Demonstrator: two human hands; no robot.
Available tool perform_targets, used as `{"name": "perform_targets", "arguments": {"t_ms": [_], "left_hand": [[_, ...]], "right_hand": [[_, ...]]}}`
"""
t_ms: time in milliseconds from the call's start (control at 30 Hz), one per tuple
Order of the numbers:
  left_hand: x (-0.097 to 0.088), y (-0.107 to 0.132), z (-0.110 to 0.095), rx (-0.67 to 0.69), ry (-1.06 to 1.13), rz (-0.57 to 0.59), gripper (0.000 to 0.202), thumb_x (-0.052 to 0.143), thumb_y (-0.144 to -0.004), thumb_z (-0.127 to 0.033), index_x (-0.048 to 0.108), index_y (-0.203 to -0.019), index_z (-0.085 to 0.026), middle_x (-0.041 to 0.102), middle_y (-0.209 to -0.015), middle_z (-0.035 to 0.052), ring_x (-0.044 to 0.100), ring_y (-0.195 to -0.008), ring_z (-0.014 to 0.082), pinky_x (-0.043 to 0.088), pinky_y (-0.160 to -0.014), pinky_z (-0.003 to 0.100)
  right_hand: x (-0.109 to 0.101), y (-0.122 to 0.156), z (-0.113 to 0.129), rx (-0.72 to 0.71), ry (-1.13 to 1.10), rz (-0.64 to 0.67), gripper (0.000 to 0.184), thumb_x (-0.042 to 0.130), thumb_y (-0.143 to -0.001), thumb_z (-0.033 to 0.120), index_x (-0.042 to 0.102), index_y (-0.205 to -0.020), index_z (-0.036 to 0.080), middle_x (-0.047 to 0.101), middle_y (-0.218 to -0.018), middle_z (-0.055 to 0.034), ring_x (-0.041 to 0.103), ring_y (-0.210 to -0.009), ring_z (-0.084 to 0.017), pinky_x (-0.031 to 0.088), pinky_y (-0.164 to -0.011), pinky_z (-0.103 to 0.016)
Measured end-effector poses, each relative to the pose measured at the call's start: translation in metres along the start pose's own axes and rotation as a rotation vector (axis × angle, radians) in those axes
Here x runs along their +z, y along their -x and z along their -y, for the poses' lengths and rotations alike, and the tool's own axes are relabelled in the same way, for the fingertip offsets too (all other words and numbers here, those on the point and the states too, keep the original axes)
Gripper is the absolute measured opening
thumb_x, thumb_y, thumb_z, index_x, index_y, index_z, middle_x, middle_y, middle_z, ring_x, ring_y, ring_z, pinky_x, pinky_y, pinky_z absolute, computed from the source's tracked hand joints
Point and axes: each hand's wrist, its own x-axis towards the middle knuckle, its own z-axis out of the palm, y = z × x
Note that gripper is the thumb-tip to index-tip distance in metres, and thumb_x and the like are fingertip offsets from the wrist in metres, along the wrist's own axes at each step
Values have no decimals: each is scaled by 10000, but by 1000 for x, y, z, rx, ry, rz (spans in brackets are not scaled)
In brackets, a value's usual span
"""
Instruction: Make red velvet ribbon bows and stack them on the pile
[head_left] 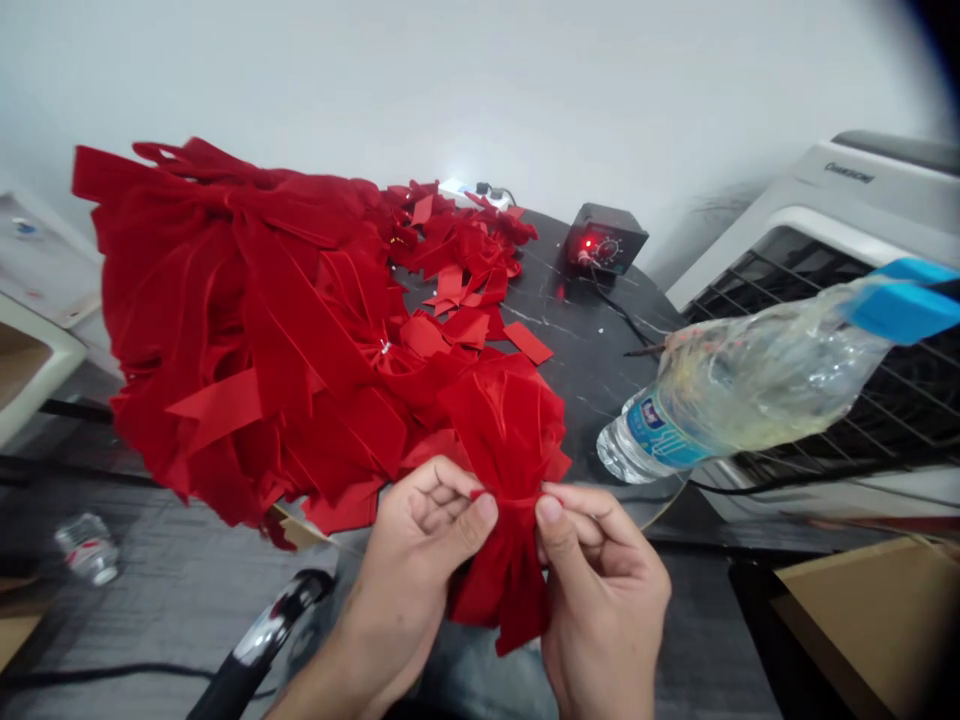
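Tabletop (black), velvet bows, white wall.

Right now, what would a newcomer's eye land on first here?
The big heap of red velvet bows fills the left of the dark marble-look table. At bottom centre, the left hand and right hand pinch another red bow at its gathered middle. On the right, a tilted clear plastic water bottle stands out, with a black dial box showing a red light farther back.

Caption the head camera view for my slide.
Left hand and right hand pinch a red velvet bow beside a heap of red bows on a dark table.
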Motion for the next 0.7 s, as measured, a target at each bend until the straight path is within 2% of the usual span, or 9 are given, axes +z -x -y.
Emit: {"name": "perform_targets", "arguments": {"t_ms": [100,167,233,300,400,467,567,633,700], "left_hand": [[-3,-2,4,131,-87,-82,334,1010,-734,-187,742,-932,-211,741,-900,-3,697,-859,148,582,-797,210],[-8,-2,5,192,-229,-102,214,966,-811,-244,780,-909,-203,737,-870,7,695,-851,160,581,-797,219],[-13,1,3,173,-327,-67,163,906,-888,-312,803,-863,-188,748,-834,24,702,-815,172,588,-780,235],[-15,5,-2,114,-325,-3,177,919,-874,-326,829,-938,-188,794,-889,46,741,-850,200,611,-817,263],[-14,7,-13,40,-221,64,274,1005,-750,-240,823,-949,-189,820,-909,50,775,-875,219,622,-819,262],[-13,5,-20,5,-159,96,247,999,-749,-196,818,-917,-190,810,-880,42,767,-851,204,607,-785,242],[-15,3,-25,-34,-91,173,272,947,-832,-213,848,-1086,-209,839,-1054,79,778,-993,229,606,-893,274],[-17,2,-25,-70,-87,215,329,925,-871,-254,845,-1187,-208,836,-1197,116,769,-1127,265,593,-1007,324],[-19,2,-24,-100,-109,221,362,911,-893,-276,839,-1241,-209,822,-1286,131,748,-1219,289,575,-1071,354]], "right_hand": [[3,-4,-2,-181,100,-2,115,912,-901,267,844,-992,250,835,-773,-6,758,-614,-102,588,-614,-130],[10,-4,-1,-321,214,-86,118,922,-880,236,858,-974,266,854,-817,-1,789,-662,-121,616,-655,-148],[19,0,2,-428,311,-181,138,928,-865,210,868,-964,284,854,-838,12,782,-691,-126,630,-713,-180],[26,3,5,-511,349,-209,170,907,-873,176,870,-980,302,845,-850,19,762,-714,-138,630,-745,-225],[31,2,10,-602,327,-102,252,855,-883,102,866,-1011,319,833,-871,17,754,-744,-163,636,-745,-272],[30,-2,15,-548,300,28,221,853,-879,108,867,-969,309,832,-860,8,768,-741,-171,642,-713,-267],[25,-8,24,-251,215,176,80,874,-883,199,858,-862,275,821,-768,-2,770,-649,-160,618,-599,-207],[22,-9,29,-90,158,208,68,879,-881,241,850,-823,261,806,-713,-4,751,-594,-145,599,-558,-178],[19,-8,31,-18,140,222,70,875,-885,262,848,-821,253,800,-703,-11,742,-590,-144,601,-558,-178]]}}
